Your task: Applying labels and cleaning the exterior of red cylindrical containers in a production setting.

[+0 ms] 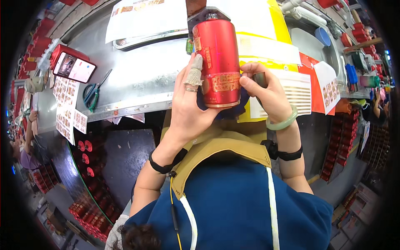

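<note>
A shiny red bottle (pixel 219 46) with gold decorations lies before me, its clear neck pointing away against a grey metal piece (pixel 196 17). My left hand (pixel 187 100) grips its lower left side; pale wrapping covers one finger. A gold-patterned label (pixel 225 82) crosses the bottle's lower part. My right hand (pixel 271 89) is closed at the bottle's right side, thumb and fingertips by the label's edge. Between that thumb and palm sits a small dark flat piece (pixel 260 79), partly hidden; its exact kind I cannot make out.
On the metal table, scissors (pixel 96 91) and a phone (pixel 74 66) propped on a red object stand left, near sticker sheets (pixel 65 104). White sheets (pixel 291 87) lie right, over yellow and red ones. A blue cup (pixel 322 36) is farther right. Red bottles (pixel 89 158) fill a crate lower left.
</note>
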Available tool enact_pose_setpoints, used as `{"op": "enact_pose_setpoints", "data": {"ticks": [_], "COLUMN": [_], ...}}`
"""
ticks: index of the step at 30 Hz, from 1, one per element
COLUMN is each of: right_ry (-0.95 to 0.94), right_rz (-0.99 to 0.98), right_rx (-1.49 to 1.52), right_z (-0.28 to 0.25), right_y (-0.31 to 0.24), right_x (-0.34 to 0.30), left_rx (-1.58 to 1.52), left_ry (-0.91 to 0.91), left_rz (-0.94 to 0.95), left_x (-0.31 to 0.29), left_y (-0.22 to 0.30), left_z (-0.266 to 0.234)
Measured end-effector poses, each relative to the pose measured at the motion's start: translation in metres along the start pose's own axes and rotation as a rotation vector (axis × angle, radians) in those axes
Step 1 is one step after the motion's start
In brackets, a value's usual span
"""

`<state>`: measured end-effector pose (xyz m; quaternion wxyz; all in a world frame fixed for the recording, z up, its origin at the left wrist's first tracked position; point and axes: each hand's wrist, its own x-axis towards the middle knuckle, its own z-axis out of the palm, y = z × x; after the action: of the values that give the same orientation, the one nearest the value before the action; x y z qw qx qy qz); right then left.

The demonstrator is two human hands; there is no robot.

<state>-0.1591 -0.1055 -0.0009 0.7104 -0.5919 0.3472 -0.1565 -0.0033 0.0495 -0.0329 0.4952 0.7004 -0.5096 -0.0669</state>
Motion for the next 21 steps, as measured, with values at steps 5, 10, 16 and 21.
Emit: {"op": "enact_pose_setpoints", "data": {"ticks": [5, 10, 16, 21], "right_ry": [-0.018, 0.038, 0.12, 0.141], "right_rz": [0.04, -0.152, 0.028, -0.145], "right_rx": [0.008, -0.106, -0.025, -0.183], "right_z": [0.006, 0.01, 0.001, -0.008], "right_y": [-0.008, -0.006, -0.003, 0.031], "right_x": [-0.005, -0.009, -0.007, -0.009], "left_rx": [-0.065, -0.634, -1.009, -1.046], "left_ry": [-0.036, -0.137, -0.153, -0.19], "left_rz": [-0.043, -0.24, -0.536, -0.559], "left_x": [-0.002, 0.007, 0.02, 0.022], "left_y": [-0.001, -0.002, 0.002, -0.001], "left_z": [-0.002, -0.012, -0.018, -0.021]}}
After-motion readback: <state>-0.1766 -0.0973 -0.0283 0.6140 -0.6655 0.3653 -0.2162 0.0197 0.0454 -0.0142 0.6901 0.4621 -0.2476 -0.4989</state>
